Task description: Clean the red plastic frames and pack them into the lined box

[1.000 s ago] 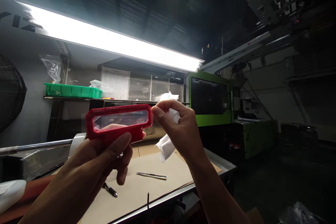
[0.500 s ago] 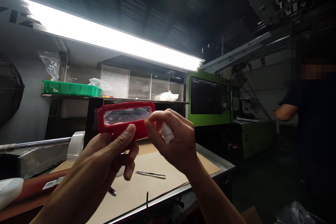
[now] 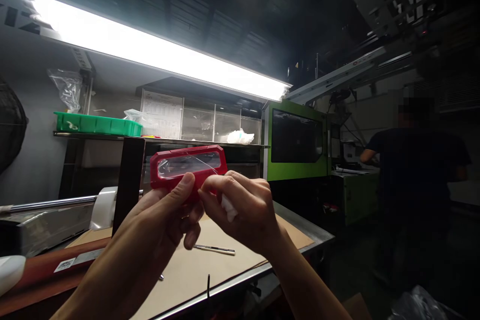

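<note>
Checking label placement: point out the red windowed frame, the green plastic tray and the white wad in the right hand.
Red windowed frame (image 3: 201, 178), head view: lower rim.
Green plastic tray (image 3: 99, 126), head view: front wall.
White wad (image 3: 229, 207), head view: exposed part.

Bare left hand (image 3: 161, 215), bare right hand (image 3: 250, 212), slim fingers (image 3: 233, 187), bare forearms (image 3: 300, 272)

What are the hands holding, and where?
Left hand: red windowed frame, by its lower edge, thumb in front. Right hand: white wipe, bunched up; gripped part hidden.
</note>
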